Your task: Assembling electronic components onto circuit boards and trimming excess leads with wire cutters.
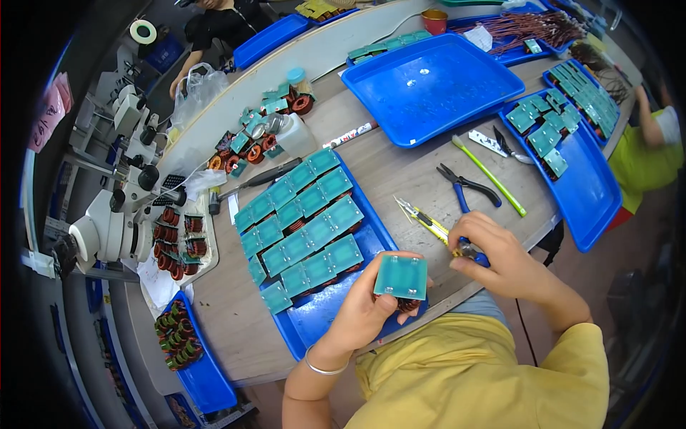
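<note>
In my left hand (366, 304) is a wire-wound coil with a square green circuit board (401, 277) on top; the copper windings show below the board, over the tray's near corner. My right hand (496, 257) is closed around a small hand tool with blue handles (473, 254), its head mostly hidden by the fingers, just right of the board. Left of my hands, a blue tray (314, 323) carries rows of similar green-topped coils (311, 239). Beyond my right hand lie long-nose pliers (468, 187), a yellow utility knife (431, 227) and a green brush (489, 175).
A large blue tray (436, 89) stands at the back. On the right, another tray (587, 196) holds several boards. Loose coils (250, 150) surround a white bottle (295, 136). A microscope (107, 225) stands at left. Other people (654, 154) are at the right and far left.
</note>
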Demonstrator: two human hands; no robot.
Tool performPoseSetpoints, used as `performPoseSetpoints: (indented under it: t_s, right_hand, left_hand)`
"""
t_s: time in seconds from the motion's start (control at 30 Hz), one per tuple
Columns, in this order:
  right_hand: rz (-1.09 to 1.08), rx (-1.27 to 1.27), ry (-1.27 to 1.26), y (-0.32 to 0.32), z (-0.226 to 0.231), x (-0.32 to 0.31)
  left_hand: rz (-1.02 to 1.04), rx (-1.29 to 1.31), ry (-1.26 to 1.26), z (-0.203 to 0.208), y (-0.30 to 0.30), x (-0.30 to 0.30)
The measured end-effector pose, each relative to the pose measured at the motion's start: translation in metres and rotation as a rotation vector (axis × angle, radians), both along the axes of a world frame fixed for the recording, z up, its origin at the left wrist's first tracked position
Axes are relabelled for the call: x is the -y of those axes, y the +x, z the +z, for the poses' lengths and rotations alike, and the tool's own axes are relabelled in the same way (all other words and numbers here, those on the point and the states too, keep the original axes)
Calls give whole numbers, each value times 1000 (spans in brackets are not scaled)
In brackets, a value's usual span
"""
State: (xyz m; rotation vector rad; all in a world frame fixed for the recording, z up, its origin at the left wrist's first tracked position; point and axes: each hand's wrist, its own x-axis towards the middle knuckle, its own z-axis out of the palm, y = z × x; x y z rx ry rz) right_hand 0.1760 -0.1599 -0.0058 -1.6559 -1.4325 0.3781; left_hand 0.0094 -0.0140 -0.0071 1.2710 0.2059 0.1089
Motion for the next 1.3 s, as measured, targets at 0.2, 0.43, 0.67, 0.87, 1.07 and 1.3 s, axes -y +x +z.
performPoseSetpoints:
  t_s: [0.2, 0.43, 0.67, 0.87, 1.07, 1.3]
  right_hand:
    - [-17, -222, -17, -10, 7, -7]
    - [71, -232, 67, -25, 11, -22]
    - [143, -140, -60, -13, 0, -4]
    - [-300, -138, 5, 32, 9, 51]
    - [-1017, 192, 178, 126, -1, 113]
    - [-1176, 228, -104, 195, -57, 143]
  left_hand:
    - [-41, 13, -134, -2, 0, -4]
    - [126, 80, 52, -15, 1, 5]
    - [29, -62, 201, -28, -1, 14]
    - [59, 34, 697, -14, 4, 8]
    - [343, -19, 1292, 9, -5, -31]
    - [293, -168, 1664, -35, -28, -51]
